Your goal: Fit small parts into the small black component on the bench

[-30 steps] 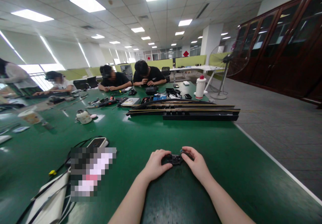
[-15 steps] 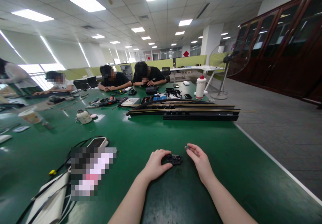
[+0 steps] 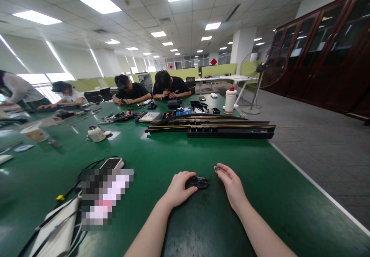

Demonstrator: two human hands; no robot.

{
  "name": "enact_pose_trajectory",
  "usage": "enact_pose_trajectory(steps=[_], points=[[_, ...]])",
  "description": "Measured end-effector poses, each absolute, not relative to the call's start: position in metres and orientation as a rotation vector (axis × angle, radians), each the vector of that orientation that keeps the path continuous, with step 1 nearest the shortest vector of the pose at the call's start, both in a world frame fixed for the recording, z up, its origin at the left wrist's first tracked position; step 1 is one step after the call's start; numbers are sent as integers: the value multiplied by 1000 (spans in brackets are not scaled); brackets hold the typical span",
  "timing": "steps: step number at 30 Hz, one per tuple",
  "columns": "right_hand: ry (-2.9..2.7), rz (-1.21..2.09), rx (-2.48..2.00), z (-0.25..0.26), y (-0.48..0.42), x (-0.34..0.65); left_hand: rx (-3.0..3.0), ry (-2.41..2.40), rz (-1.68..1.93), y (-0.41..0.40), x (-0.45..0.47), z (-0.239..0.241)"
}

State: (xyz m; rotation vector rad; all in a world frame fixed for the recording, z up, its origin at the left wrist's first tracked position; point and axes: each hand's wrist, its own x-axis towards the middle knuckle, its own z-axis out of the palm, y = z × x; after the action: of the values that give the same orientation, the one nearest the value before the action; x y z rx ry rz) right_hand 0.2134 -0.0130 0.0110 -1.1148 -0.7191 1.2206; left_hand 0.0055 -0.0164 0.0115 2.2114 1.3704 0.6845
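Note:
My left hand (image 3: 182, 187) curls its thumb and fingers round the left end of a small black mechanical part (image 3: 200, 182) resting on the green table (image 3: 170, 155). The part has a rough outline and some greyish detail on top; its left end is hidden by the fingers. To the right of it, my right hand (image 3: 229, 182) is raised a little, with the fingertips pinched on a tiny bluish-grey piece (image 3: 216, 168). That piece is too small to name, and a gap separates it from the black part.
Long black rails (image 3: 231, 131) with thin brass-coloured rods lie across the table ahead. A white bottle (image 3: 230, 101) with a red top stands behind them. At left are a power bank (image 3: 112, 163), cables and a small pot (image 3: 96, 133). Several people sit or stand beyond.
My right hand has shifted slightly right and turned its fingertips a little, still pinching the tiny piece. The left hand and black part stay put. A person at far left leans lower.

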Motion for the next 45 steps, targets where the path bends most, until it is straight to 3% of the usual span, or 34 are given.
enact_pose_trajectory(steps=[29,45], points=[[-518,1274,-1029,11,-12,215,2182,1375,696,-17,6,12],[-681,1137,-1118,6,-11,214,2189,1368,700,-17,5,11]])
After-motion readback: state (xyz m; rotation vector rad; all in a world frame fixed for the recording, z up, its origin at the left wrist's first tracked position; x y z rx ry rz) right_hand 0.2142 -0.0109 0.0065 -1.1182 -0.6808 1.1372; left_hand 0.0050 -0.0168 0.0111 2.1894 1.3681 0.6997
